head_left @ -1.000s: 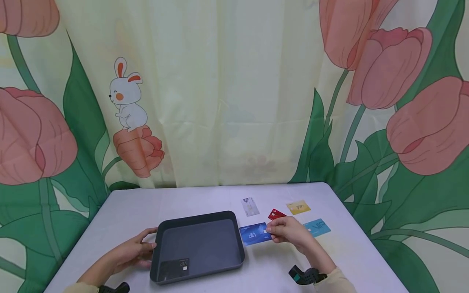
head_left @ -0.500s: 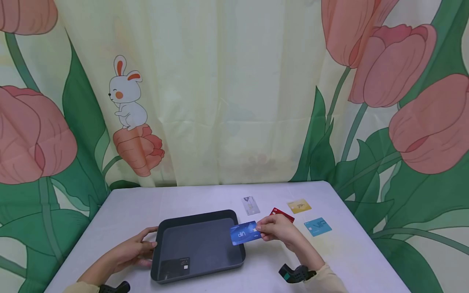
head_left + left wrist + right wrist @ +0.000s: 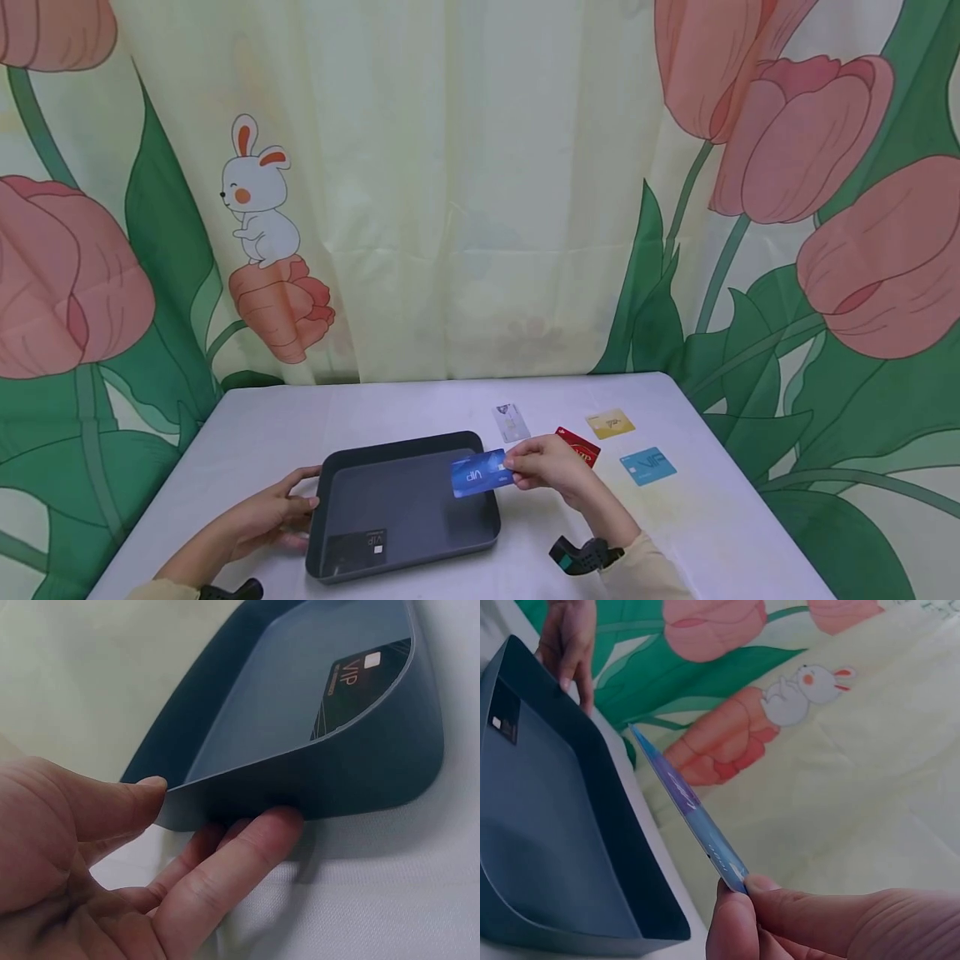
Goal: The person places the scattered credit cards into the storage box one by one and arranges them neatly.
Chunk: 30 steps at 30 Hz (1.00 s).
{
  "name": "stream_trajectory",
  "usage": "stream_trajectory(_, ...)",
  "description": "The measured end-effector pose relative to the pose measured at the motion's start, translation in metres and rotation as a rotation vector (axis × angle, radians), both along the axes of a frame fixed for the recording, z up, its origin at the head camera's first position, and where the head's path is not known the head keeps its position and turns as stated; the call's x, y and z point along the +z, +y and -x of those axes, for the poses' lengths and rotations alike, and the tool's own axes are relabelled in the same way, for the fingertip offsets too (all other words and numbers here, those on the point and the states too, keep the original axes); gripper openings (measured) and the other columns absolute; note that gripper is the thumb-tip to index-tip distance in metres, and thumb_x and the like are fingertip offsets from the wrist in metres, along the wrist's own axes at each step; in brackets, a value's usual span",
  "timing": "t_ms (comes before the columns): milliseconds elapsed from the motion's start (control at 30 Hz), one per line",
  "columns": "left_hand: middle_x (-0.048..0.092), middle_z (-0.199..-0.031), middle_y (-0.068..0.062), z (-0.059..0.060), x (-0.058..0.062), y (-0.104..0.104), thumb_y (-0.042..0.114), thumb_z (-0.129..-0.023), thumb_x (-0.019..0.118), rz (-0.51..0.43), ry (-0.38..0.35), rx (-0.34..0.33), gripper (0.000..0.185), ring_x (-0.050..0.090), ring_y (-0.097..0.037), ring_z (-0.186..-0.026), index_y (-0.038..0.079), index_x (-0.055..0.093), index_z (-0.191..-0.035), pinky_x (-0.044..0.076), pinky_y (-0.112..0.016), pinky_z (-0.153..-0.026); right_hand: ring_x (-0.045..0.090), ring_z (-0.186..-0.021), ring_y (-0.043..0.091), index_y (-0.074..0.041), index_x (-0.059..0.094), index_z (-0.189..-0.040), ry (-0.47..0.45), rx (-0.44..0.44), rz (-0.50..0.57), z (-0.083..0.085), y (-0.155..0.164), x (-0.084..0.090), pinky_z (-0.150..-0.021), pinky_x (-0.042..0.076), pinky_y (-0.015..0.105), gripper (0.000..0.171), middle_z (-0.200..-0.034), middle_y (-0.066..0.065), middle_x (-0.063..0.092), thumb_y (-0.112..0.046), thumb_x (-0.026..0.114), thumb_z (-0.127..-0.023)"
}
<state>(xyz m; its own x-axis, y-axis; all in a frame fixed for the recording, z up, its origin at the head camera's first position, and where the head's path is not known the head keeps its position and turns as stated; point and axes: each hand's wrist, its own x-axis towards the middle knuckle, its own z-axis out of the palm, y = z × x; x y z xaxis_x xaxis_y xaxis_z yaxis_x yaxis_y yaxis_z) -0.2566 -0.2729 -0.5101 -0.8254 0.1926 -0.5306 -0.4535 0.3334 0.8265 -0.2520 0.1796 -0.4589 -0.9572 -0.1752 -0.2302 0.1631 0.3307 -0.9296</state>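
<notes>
My right hand [image 3: 551, 468] pinches a blue VIP card [image 3: 480, 473] by its right end, between thumb and fingers, above the right side of a dark grey tray [image 3: 405, 560]. In the right wrist view the card [image 3: 694, 810] shows nearly edge-on, apart from the tray wall [image 3: 592, 750]. At the tray's left side, my left hand [image 3: 270, 517] holds the wall; in the left wrist view its thumb [image 3: 142, 799] is at the rim and its fingertips lie low against the outer side. A black VIP card [image 3: 358, 548] lies inside the tray's near left corner.
On the white-covered table [image 3: 720, 533], right of the tray, lie a silvery card [image 3: 512, 422], a red card [image 3: 581, 446] partly behind the right hand, a yellow card [image 3: 611, 423] and a teal card [image 3: 648, 466]. A patterned curtain [image 3: 480, 208] hangs behind.
My right hand has carried the blue card leftward, from beside the tray to over its right side, uncovering more of the red and teal cards. The left hand stays at the tray.
</notes>
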Motion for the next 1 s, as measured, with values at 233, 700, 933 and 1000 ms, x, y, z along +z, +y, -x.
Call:
stream_trajectory(233, 0.066, -0.117, -0.018, -0.002, 0.001, 0.0, 0.014, -0.106, 0.056, -0.005, 0.001, -0.003, 0.068, 0.067, -0.026, -0.096, 0.01, 0.018, -0.162, 0.061, -0.04, -0.077, 0.07, -0.068, 0.013, 0.003, 0.074, -0.109, -0.021, 0.033, 0.051, 0.001, -0.015, -0.006, -0.071, 0.061, 0.028, 0.026, -0.083, 0.007, 0.073, -0.018, 0.076, -0.094)
stream_trajectory(700, 0.065, -0.12, -0.018, -0.001, -0.001, 0.0, 0.018, -0.105, 0.059, -0.022, 0.007, -0.016, 0.071, 0.066, -0.027, -0.098, 0.01, 0.018, -0.162, 0.061, -0.041, -0.078, 0.069, -0.067, 0.011, 0.003, 0.073, -0.107, -0.025, 0.048, 0.065, 0.0, -0.029, -0.012, -0.07, 0.06, 0.025, 0.021, -0.083, 0.007, 0.072, -0.016, 0.073, -0.097)
stream_trajectory(933, 0.065, -0.12, -0.017, -0.002, 0.0, -0.001, 0.018, -0.105, 0.059, -0.028, 0.009, -0.022, 0.071, 0.066, -0.027, -0.098, 0.01, 0.017, -0.162, 0.061, -0.041, -0.079, 0.069, -0.068, 0.01, 0.003, 0.072, -0.107, -0.03, 0.062, 0.071, 0.001, -0.037, -0.016, -0.07, 0.06, 0.025, 0.022, -0.084, 0.007, 0.072, -0.016, 0.073, -0.097)
stream_trajectory(1000, 0.066, -0.119, -0.017, -0.002, 0.0, -0.002, 0.018, -0.105, 0.059, -0.034, 0.009, -0.027, 0.072, 0.066, -0.027, -0.098, 0.009, 0.016, -0.162, 0.061, -0.041, -0.079, 0.069, -0.067, 0.009, 0.003, 0.072, -0.107, -0.033, 0.066, 0.076, 0.001, -0.04, -0.017, -0.069, 0.06, 0.025, 0.021, -0.084, 0.007, 0.072, -0.015, 0.072, -0.097)
